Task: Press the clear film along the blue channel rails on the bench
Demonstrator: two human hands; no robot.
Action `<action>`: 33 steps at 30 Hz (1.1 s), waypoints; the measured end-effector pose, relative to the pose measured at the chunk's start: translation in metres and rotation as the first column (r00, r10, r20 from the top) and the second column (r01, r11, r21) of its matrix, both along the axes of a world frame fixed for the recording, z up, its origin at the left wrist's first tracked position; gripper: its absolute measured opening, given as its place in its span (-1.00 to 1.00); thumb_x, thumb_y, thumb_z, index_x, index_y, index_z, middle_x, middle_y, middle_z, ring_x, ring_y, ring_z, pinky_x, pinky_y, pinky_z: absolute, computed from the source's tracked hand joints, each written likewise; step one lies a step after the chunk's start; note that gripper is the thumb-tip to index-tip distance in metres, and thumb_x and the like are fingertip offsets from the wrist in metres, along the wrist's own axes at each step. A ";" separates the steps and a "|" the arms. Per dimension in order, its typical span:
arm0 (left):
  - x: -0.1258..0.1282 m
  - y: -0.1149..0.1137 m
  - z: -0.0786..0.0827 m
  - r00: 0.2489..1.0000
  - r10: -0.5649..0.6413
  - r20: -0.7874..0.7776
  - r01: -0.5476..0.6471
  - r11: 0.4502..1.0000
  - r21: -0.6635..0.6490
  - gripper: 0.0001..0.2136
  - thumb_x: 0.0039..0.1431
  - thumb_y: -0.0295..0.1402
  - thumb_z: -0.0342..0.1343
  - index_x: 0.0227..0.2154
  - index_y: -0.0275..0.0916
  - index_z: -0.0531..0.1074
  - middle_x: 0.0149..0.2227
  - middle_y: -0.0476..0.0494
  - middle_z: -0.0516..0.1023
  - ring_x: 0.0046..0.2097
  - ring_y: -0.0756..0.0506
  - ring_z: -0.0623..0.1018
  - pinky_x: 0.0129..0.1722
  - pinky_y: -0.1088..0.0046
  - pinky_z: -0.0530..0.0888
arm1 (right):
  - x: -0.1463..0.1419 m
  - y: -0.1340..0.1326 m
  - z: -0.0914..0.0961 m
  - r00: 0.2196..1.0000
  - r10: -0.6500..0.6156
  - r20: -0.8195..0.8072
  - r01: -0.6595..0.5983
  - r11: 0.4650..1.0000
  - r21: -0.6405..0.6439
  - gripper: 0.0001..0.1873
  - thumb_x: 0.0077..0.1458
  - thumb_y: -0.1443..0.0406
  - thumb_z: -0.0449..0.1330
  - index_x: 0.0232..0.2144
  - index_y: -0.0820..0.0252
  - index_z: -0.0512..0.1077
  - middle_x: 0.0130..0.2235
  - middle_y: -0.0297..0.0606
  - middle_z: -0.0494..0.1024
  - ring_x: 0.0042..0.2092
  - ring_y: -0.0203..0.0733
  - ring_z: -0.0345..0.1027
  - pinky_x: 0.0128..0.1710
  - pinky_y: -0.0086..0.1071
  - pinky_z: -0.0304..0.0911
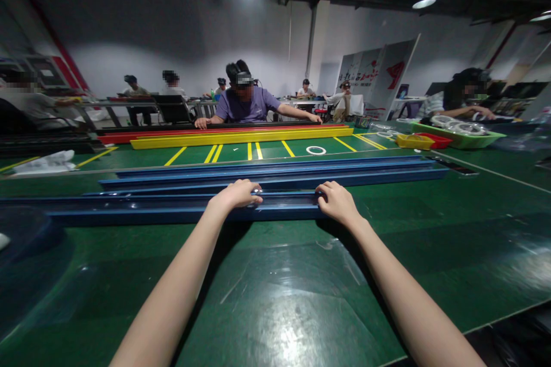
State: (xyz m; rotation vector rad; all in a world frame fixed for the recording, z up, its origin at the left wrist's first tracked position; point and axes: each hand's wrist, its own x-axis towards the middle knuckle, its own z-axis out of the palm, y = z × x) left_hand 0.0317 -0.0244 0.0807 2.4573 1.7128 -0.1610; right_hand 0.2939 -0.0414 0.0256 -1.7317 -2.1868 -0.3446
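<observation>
A long blue channel-shaped rail [284, 201] lies across the green table in front of me, running off to the left. My left hand [238, 194] reaches over its near wall, fingers curled into the channel. Something small and shiny shows by those fingertips, too small to name. At the rail's right end my right hand [338, 202] is curled round it, the fingertips partly hidden. Just behind lie several more blue rails [379, 176], side by side and roughly parallel to the front one.
Across the table a person in a purple shirt [245, 104] has both hands near yellow [241, 137] and red rails. A white ring [315, 150] lies on the table. Right of it are a green tray [469, 140], a yellow tray [414, 141] and a dark phone-like slab [456, 167].
</observation>
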 end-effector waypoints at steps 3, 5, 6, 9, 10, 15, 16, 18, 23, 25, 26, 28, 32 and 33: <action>0.010 -0.001 -0.006 0.999 -0.049 0.023 0.048 0.998 0.048 -0.58 0.08 -0.11 -0.10 -0.01 -0.12 0.25 -0.04 -0.19 0.32 -0.02 -0.17 0.32 -0.07 0.36 0.27 | -0.001 -0.001 0.000 1.000 0.004 0.026 -0.004 1.000 0.021 -0.74 -0.05 0.35 -0.04 -0.33 0.16 0.40 -0.29 -0.24 0.45 -0.20 -0.21 0.22 -0.26 -0.43 0.08; 0.019 -0.003 -0.012 0.996 -0.086 0.028 0.084 0.994 0.076 -0.57 0.10 -0.10 -0.13 0.01 -0.14 0.22 -0.01 -0.21 0.29 0.00 -0.18 0.30 -0.06 0.33 0.25 | -0.002 -0.001 0.000 0.999 0.002 0.041 -0.003 1.000 0.021 -0.75 -0.05 0.34 -0.04 -0.33 0.17 0.39 -0.29 -0.23 0.45 -0.20 -0.20 0.21 -0.26 -0.43 0.07; 0.024 -0.004 -0.015 0.994 -0.103 0.032 0.099 0.991 0.089 -0.55 0.10 -0.08 -0.14 0.02 -0.13 0.20 0.01 -0.21 0.26 0.01 -0.19 0.29 -0.05 0.32 0.24 | -0.002 -0.001 0.000 0.999 -0.001 0.048 0.000 1.000 0.017 -0.75 -0.05 0.34 -0.04 -0.33 0.17 0.39 -0.29 -0.22 0.45 -0.20 -0.20 0.21 -0.26 -0.43 0.07; 0.037 -0.009 -0.023 0.988 -0.147 0.045 0.140 0.981 0.132 -0.53 0.12 -0.04 -0.18 0.05 -0.13 0.16 0.06 -0.21 0.20 0.06 -0.20 0.22 -0.01 0.28 0.20 | -0.006 -0.001 0.000 0.998 -0.008 0.064 0.008 1.000 0.005 -0.75 -0.04 0.33 -0.04 -0.32 0.18 0.38 -0.30 -0.20 0.44 -0.20 -0.19 0.20 -0.27 -0.42 0.06; 0.040 -0.011 -0.025 0.987 -0.156 0.043 0.148 0.978 0.145 -0.52 0.12 -0.03 -0.19 0.06 -0.13 0.15 0.07 -0.21 0.19 0.07 -0.21 0.21 0.00 0.27 0.19 | -0.007 -0.002 0.001 0.998 -0.008 0.068 0.008 1.000 0.004 -0.75 -0.04 0.33 -0.04 -0.33 0.18 0.38 -0.31 -0.20 0.44 -0.20 -0.19 0.20 -0.27 -0.42 0.06; 0.046 -0.015 -0.030 0.987 -0.160 0.021 0.156 0.977 0.148 -0.49 0.12 -0.01 -0.19 0.10 -0.09 0.07 0.10 -0.27 0.13 0.10 -0.24 0.16 -0.01 0.22 0.17 | -0.012 -0.004 0.002 0.997 0.009 0.073 -0.010 1.000 0.014 -0.77 -0.05 0.33 -0.04 -0.35 0.18 0.39 -0.33 -0.20 0.43 -0.23 -0.19 0.20 -0.28 -0.42 0.05; 0.045 -0.015 -0.030 0.988 -0.153 0.018 0.149 0.980 0.134 -0.49 0.12 -0.01 -0.19 0.11 -0.07 0.05 0.11 -0.26 0.13 0.11 -0.25 0.15 -0.01 0.21 0.17 | -0.013 -0.004 0.002 0.998 0.017 0.067 -0.018 1.000 0.011 -0.76 -0.04 0.33 -0.04 -0.35 0.18 0.39 -0.32 -0.21 0.43 -0.23 -0.20 0.20 -0.27 -0.42 0.05; 0.043 -0.013 -0.029 0.991 -0.131 0.016 0.129 0.986 0.102 -0.49 0.11 0.01 -0.20 0.11 -0.02 0.04 0.12 -0.23 0.10 0.12 -0.26 0.12 -0.01 0.19 0.16 | -0.013 -0.004 0.002 0.998 0.035 0.051 -0.035 0.999 0.002 -0.76 -0.04 0.33 -0.04 -0.34 0.17 0.39 -0.31 -0.22 0.44 -0.22 -0.21 0.20 -0.26 -0.43 0.05; 0.035 -0.008 -0.025 0.995 -0.095 0.013 0.094 0.994 0.051 -0.49 0.08 0.01 -0.14 0.10 0.00 0.05 0.13 -0.22 0.10 0.13 -0.26 0.12 -0.02 0.19 0.17 | -0.009 -0.002 0.003 0.999 0.047 0.005 -0.047 0.999 0.023 -0.74 -0.01 0.33 -0.05 -0.33 0.16 0.40 -0.29 -0.24 0.45 -0.20 -0.23 0.20 -0.23 -0.44 0.06; 0.031 -0.007 -0.022 0.996 -0.086 0.012 0.086 0.996 0.038 -0.48 0.06 -0.01 -0.08 0.08 -0.01 0.08 0.10 -0.21 0.14 0.11 -0.25 0.15 -0.03 0.20 0.20 | -0.006 -0.001 0.004 0.999 0.034 -0.010 -0.033 0.999 0.034 -0.74 -0.01 0.33 -0.05 -0.33 0.17 0.40 -0.29 -0.24 0.45 -0.20 -0.22 0.20 -0.23 -0.44 0.06; 0.029 -0.007 -0.020 0.997 -0.080 0.012 0.080 0.996 0.035 -0.48 0.04 -0.03 -0.05 0.08 -0.01 0.10 0.09 -0.21 0.16 0.10 -0.25 0.17 -0.04 0.21 0.20 | -0.004 -0.001 0.004 0.999 0.028 -0.016 -0.027 0.999 0.038 -0.74 -0.01 0.33 -0.05 -0.33 0.17 0.41 -0.29 -0.25 0.46 -0.20 -0.22 0.20 -0.23 -0.44 0.06; 0.025 -0.007 -0.016 0.998 -0.063 0.008 0.062 0.998 0.032 -0.49 0.01 -0.06 0.00 0.06 -0.02 0.14 0.06 -0.20 0.19 0.07 -0.24 0.20 -0.04 0.23 0.22 | -0.001 0.000 0.004 1.000 0.020 -0.024 -0.019 0.999 0.043 -0.74 -0.01 0.33 -0.05 -0.34 0.17 0.41 -0.30 -0.25 0.46 -0.20 -0.22 0.21 -0.24 -0.43 0.06; 0.014 -0.005 -0.008 1.000 -0.017 -0.018 0.018 1.000 0.021 -0.50 -0.02 -0.09 0.05 0.03 -0.03 0.20 0.02 -0.20 0.25 0.05 -0.23 0.23 -0.04 0.26 0.23 | 0.002 0.000 0.003 1.000 0.011 -0.027 -0.009 0.999 0.043 -0.75 -0.02 0.33 -0.05 -0.36 0.16 0.41 -0.31 -0.25 0.46 -0.22 -0.22 0.21 -0.26 -0.43 0.06; 0.011 -0.004 -0.007 1.000 -0.004 -0.028 0.004 1.000 0.014 -0.49 -0.03 -0.09 0.05 0.03 -0.03 0.20 0.01 -0.19 0.26 0.05 -0.23 0.23 -0.05 0.26 0.24 | 0.002 0.000 0.003 1.000 0.009 -0.024 -0.008 0.999 0.041 -0.75 -0.02 0.33 -0.05 -0.36 0.16 0.42 -0.31 -0.26 0.46 -0.22 -0.22 0.21 -0.26 -0.43 0.06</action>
